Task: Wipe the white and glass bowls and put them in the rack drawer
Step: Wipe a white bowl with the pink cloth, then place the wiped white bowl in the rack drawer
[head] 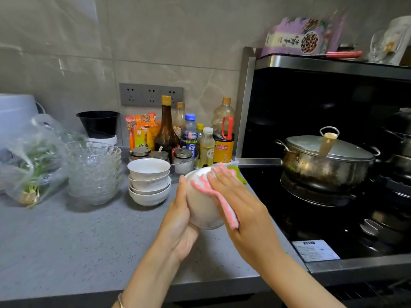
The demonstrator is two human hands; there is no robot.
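My left hand grips a white bowl turned on its side above the grey counter, its base toward me. My right hand presses a pink and white cloth flat against the bowl's outer wall, fingers straight. A stack of several white bowls stands on the counter just left of the held one. Further left stands a stack of several glass bowls. The rack drawer is not in view.
Sauce bottles and seasoning jars line the wall behind the bowls. A plastic bag of greens lies at the left. To the right is a black stove with a lidded steel pot.
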